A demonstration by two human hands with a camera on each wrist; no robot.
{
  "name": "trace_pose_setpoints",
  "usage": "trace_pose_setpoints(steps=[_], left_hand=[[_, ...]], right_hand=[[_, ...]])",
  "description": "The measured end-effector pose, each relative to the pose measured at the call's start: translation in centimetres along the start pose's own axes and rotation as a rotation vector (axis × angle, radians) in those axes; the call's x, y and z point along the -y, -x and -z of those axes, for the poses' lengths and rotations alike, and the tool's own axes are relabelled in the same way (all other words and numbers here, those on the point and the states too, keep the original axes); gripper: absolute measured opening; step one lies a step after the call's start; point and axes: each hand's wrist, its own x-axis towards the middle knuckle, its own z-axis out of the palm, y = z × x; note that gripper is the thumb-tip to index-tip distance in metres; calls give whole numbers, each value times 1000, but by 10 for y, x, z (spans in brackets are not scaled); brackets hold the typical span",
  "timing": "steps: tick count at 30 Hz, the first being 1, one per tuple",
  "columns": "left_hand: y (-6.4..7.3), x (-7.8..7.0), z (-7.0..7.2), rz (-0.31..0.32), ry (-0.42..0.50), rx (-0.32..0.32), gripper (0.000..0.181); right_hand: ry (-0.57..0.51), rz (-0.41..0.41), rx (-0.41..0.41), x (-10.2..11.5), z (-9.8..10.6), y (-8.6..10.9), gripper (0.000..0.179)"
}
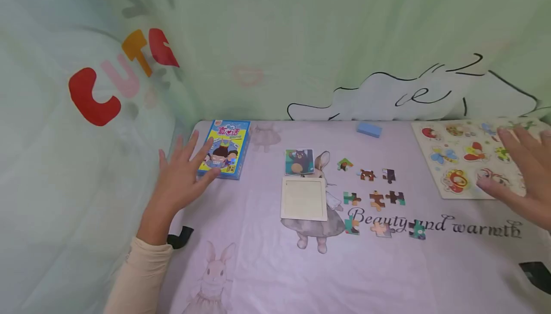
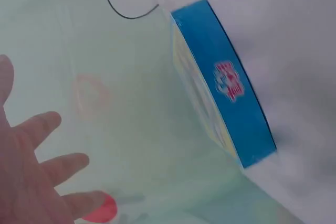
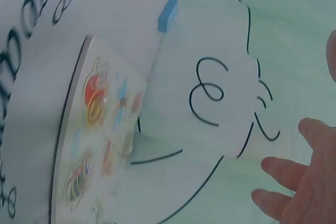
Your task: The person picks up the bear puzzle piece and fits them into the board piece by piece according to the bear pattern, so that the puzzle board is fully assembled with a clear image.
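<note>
My left hand (image 1: 182,180) is raised with fingers spread, holding nothing, in front of a blue and yellow card box (image 1: 225,150). At the right edge, my right hand (image 1: 527,175) also hovers with its fingers apart, over part of a wooden board with insect pictures (image 1: 449,161). Between the hands lies a square wooden puzzle tray (image 1: 304,199) with a bare inside. Just behind it is a bear picture card (image 1: 299,162). Several loose jigsaw pieces (image 1: 377,200) are spread in rows to the right of the tray.
A small blue block (image 1: 369,129) lies near the table's back edge. The table has a pale printed cloth (image 1: 267,266). Green hanging fabric (image 1: 258,32) closes off the back, and pale fabric (image 1: 43,170) the left side.
</note>
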Motion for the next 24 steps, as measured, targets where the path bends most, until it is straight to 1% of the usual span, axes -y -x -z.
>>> trace_pose_setpoints(steps=[2,4,7,9,12,14,17,20,22,24], left_hand=[[0,-5,-1,-48,74,-23,72],[-2,-13,-2,-87,177,-34,67],[-5,-25,-6,-124,345,-43,64],[-9,-33,-12,-139,441,-61,63],[-17,-45,-21,-143,548,-89,60],[-21,-53,-28,-138,604,-91,59],[-27,-63,-38,-123,693,-50,59],[-32,-70,-52,-110,776,10,60],[-35,-74,-61,-87,839,55,60],[-38,-79,-69,-63,878,95,59]], right_hand=[[-44,33,2,9,2,-6,109],[-101,52,12,18,4,-13,103],[-127,74,6,31,6,-26,95],[-130,95,3,41,5,-34,91],[-191,125,6,55,1,-45,82],[-236,152,17,64,-4,-52,75],[-284,203,40,78,-11,-64,65],[-324,240,75,92,-16,-75,59],[-355,252,102,101,-19,-82,56],[-377,250,139,108,-23,-89,56]])
